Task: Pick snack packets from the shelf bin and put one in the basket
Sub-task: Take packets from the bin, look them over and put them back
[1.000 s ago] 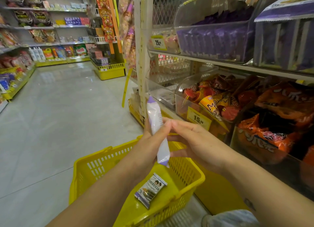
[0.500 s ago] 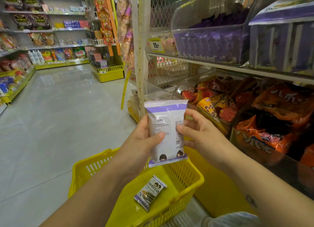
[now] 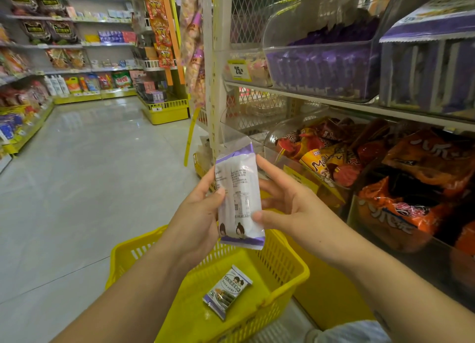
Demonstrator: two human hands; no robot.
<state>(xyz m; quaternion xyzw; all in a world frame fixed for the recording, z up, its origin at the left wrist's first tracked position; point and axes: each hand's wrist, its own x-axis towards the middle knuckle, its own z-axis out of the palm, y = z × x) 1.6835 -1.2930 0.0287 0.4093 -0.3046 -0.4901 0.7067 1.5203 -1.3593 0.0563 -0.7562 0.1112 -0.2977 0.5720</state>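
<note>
While raised upright above the yellow basket, purple-white snack packet: left hand grips its left edge, right hand pinches its right edge, both forearms extended forward.

White-and-purple packet; yellow basket.

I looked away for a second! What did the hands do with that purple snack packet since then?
The left hand and right hand turned the purple packet from edge-on to flat, its printed side now facing the camera. Both kept holding it. The yellow basket and the small packet inside it stayed put.
</note>
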